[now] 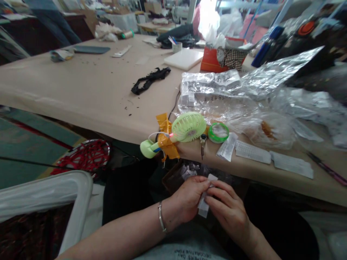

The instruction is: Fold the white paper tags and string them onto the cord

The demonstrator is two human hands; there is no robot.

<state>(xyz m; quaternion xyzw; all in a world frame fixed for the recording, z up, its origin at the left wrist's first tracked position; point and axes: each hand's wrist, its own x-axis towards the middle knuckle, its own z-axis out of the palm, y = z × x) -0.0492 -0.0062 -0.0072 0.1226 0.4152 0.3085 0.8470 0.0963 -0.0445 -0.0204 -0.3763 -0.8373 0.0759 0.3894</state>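
Observation:
Over my lap, just off the table edge, my left hand [189, 195] and my right hand [227, 204] meet around a small white label strip [204, 206]. Both hands pinch the strip, and its ends stick out above and below the fingers. A bracelet circles my left wrist. Above my hands, white label sheets [252, 151] lie along the table edge. A green round tub [218, 132] with white stuff inside sits beside them. To its left a soldering iron [202, 147] points over the edge, next to a light green handheld fan [189, 126] fixed with orange tape [168, 144].
Clear plastic bags [217, 103] cover the table's right part, with tweezers [328, 169] at the far right. Black strap-like material [150, 80] lies mid-table, a white board [184, 59] behind it. A white bin [84, 191] stands at my left, near a basket of red material [84, 157].

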